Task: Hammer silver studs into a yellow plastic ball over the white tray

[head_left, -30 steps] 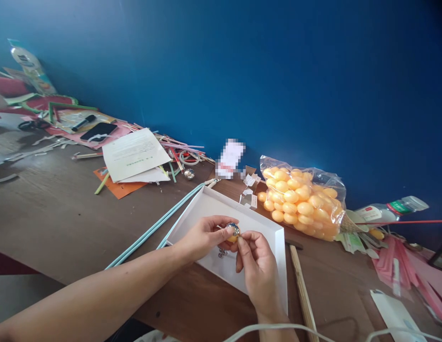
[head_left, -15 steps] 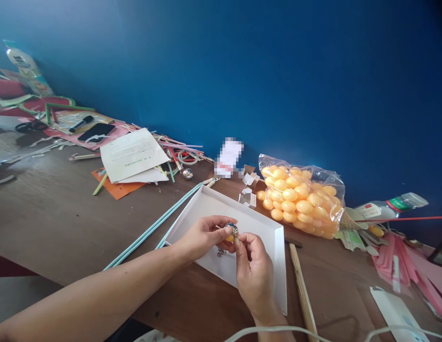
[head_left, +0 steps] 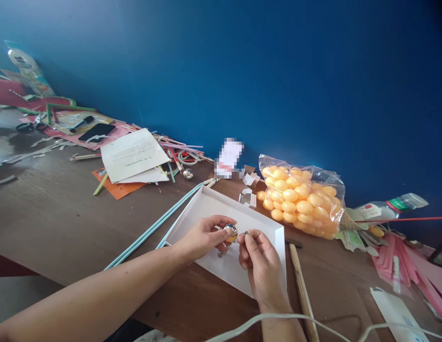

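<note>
My left hand (head_left: 203, 235) pinches a small orange ball with a shiny metal cap (head_left: 230, 231) above a shallow white tray (head_left: 206, 204). My right hand (head_left: 258, 259) is just right of it, thumb and forefinger pinched on a tiny dark piece (head_left: 246, 232) a short gap from the ball. A few small metal bits (head_left: 220, 253) lie in the tray under the hands.
A clear bag of orange balls (head_left: 301, 202) lies behind the tray on the brown table (head_left: 53, 213). Pale blue cords (head_left: 153, 228) run left of the tray, a wooden stick (head_left: 302, 294) right of it. Papers (head_left: 133, 154), straws and scraps are heaped at the back left. Pink paper (head_left: 413, 270) lies at right.
My right hand has drawn a little to the right, away from the capped ball, opening a small gap. My left hand keeps the ball in place.
</note>
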Action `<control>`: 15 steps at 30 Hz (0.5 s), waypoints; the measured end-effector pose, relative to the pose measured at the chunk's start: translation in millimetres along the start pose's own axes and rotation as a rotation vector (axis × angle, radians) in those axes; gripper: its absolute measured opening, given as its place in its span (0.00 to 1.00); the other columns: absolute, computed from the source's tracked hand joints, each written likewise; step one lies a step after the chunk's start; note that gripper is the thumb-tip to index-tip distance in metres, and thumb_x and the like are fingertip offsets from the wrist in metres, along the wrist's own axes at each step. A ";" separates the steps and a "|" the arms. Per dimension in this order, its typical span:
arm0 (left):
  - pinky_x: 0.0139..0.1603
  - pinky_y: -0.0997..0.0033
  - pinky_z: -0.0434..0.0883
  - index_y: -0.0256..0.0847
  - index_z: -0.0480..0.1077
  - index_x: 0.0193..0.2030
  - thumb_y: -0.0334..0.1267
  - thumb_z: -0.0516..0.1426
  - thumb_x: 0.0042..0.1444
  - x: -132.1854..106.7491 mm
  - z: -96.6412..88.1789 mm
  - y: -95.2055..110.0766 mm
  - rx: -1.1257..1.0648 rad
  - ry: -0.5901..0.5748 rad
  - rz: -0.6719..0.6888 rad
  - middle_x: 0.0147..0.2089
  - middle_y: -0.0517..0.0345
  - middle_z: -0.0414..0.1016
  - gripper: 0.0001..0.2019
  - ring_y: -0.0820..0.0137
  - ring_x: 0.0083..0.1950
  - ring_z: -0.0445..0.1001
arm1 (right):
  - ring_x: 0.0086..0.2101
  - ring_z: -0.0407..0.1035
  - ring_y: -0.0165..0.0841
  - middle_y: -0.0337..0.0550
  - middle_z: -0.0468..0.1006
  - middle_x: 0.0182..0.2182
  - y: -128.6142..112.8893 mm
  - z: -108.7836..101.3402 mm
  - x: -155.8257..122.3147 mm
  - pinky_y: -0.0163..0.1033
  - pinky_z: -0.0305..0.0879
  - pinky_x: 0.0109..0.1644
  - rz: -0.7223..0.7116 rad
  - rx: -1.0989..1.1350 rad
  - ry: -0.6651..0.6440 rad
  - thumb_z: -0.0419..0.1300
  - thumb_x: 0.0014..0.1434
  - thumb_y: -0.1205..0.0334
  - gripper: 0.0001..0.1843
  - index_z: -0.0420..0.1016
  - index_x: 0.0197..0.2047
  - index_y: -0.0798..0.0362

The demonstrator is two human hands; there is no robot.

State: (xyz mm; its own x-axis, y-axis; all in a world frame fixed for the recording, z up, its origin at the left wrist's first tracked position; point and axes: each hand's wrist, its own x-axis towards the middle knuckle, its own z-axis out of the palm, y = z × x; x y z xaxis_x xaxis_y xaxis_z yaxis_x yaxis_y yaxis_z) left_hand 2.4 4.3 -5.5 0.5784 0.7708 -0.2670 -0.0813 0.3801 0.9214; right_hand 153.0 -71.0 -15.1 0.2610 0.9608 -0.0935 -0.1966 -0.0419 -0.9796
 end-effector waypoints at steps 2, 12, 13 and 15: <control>0.36 0.67 0.72 0.37 0.71 0.49 0.50 0.62 0.50 0.1 0.1 0.1 0.019 0.003 -0.002 0.36 0.53 0.75 0.24 0.73 0.29 0.72 | 0.23 0.59 0.23 0.37 0.72 0.32 -0.1 -0.5 0.3 0.29 0.57 0.22 0.036 0.075 -0.016 0.60 0.62 0.54 0.09 0.70 0.36 0.50; 0.36 0.67 0.72 0.36 0.71 0.47 0.49 0.62 0.50 0.8 -0.5 2.3 0.006 0.025 -0.009 0.36 0.54 0.74 0.22 0.74 0.28 0.72 | 0.21 0.60 0.21 0.36 0.74 0.29 -4.4 2.7 0.8 0.27 0.63 0.21 0.102 0.224 -0.025 0.67 0.55 0.60 0.08 0.71 0.34 0.52; 0.37 0.66 0.72 0.36 0.71 0.47 0.49 0.62 0.50 0.8 -0.8 2.3 0.000 0.015 -0.004 0.36 0.54 0.74 0.22 0.74 0.29 0.72 | 0.21 0.61 0.21 0.36 0.74 0.28 -4.9 2.7 0.7 0.27 0.63 0.22 0.104 0.225 -0.024 0.67 0.54 0.61 0.08 0.72 0.34 0.52; 0.38 0.66 0.72 0.37 0.71 0.48 0.49 0.62 0.50 0.9 -1.5 1.7 -0.004 -0.015 0.010 0.36 0.54 0.74 0.22 0.73 0.30 0.72 | 0.20 0.62 0.21 0.35 0.75 0.27 -5.7 2.4 0.3 0.27 0.64 0.23 0.107 0.220 -0.025 0.67 0.54 0.61 0.08 0.72 0.34 0.52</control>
State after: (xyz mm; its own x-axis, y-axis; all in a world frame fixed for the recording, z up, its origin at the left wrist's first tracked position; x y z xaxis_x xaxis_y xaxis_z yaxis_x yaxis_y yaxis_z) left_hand 1.5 6.4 -4.6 0.5897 0.7670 -0.2531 -0.0907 0.3743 0.9229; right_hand 151.9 -69.8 -9.0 0.2051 0.9606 -0.1876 -0.4240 -0.0856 -0.9016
